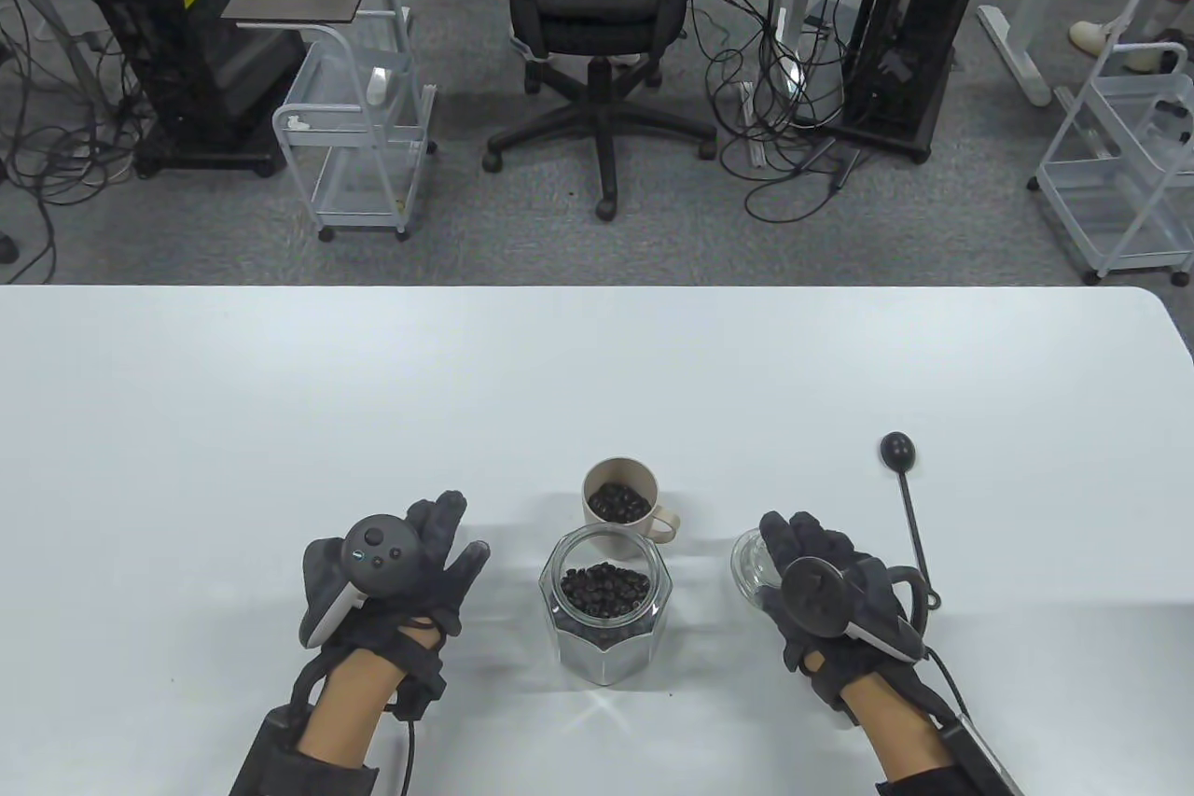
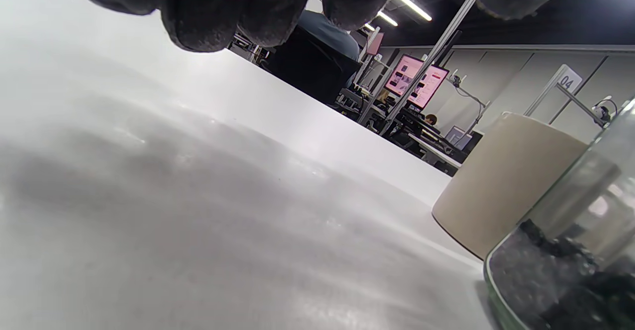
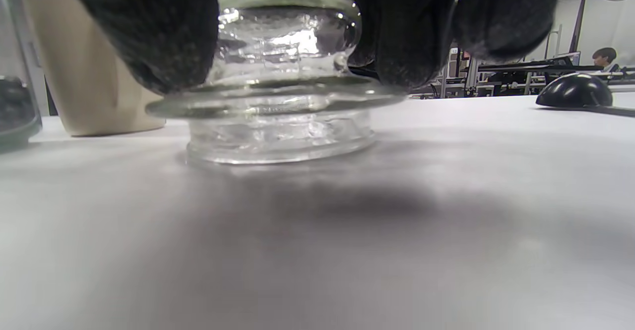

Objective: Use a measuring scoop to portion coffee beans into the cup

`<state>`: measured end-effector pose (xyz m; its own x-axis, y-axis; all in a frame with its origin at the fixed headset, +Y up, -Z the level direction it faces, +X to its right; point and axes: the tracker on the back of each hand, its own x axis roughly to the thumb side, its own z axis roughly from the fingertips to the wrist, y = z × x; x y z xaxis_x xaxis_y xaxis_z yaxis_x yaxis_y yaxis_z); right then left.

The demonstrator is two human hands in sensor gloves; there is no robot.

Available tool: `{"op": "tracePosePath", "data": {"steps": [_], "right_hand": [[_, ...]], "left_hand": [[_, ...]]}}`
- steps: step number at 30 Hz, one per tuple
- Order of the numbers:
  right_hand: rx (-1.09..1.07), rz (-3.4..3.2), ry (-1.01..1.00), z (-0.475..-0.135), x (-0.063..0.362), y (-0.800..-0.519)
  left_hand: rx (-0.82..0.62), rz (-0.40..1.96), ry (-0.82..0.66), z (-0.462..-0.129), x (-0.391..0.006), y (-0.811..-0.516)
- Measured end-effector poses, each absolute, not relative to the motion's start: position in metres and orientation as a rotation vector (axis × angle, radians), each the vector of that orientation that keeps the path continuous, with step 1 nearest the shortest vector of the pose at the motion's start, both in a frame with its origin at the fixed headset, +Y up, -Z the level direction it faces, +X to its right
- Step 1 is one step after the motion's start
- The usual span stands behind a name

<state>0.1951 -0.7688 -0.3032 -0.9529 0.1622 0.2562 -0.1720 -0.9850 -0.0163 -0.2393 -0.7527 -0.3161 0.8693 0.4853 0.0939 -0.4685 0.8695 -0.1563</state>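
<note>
Left hand (image 1: pixel 396 567), lower left of the table view, lies flat on the tabletop (image 1: pixel 280 404) with fingers spread and relaxed, holding nothing; it seems parked just beside the jar, ready to steady it. At bottom centre the open glass jar (image 1: pixel 604 614) stands with coffee beans (image 1: pixel 606 591) inside, its mouth uncovered for scooping. Directly above it in the frame, almost touching, the beige cup (image 1: pixel 619 502) already holds some beans. Further right, the right hand (image 1: pixel 821 581) grips the glass lid (image 3: pixel 278 77) from above, fingers curled round its knob, the lid's base resting on the tabletop out of the way. At far right the black measuring scoop (image 1: pixel 903 479) lies untouched, bowl toward the top
</note>
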Motion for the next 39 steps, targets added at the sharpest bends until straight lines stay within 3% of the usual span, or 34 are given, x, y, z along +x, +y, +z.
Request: {"op": "tracePosePath", "data": {"steps": [7,15,23,30,39], "right_hand": [[0.333,2.887,-0.072,-0.303,0.2,-0.769],[0.111,2.504,-0.089,-0.304,0.228,-0.766],[0.023,2.021,-0.155,-0.296,0.243,-0.745],[0.087,1.796,-0.268,-0.291,0.221,-0.705],[0.354,1.985,-0.638,-0.281,0.157,-0.66]], "left_hand": [[-0.119,0.51,-0.131,-0.316,-0.24,-0.751],[-0.115,0.521,-0.13,-0.315,-0.242,-0.75],[-0.107,0.514,-0.135,-0.316,-0.242,-0.747],[-0.103,0.512,-0.134,-0.318,-0.243,-0.746],[-0.092,0.523,-0.137,-0.314,-0.242,-0.743]]}}
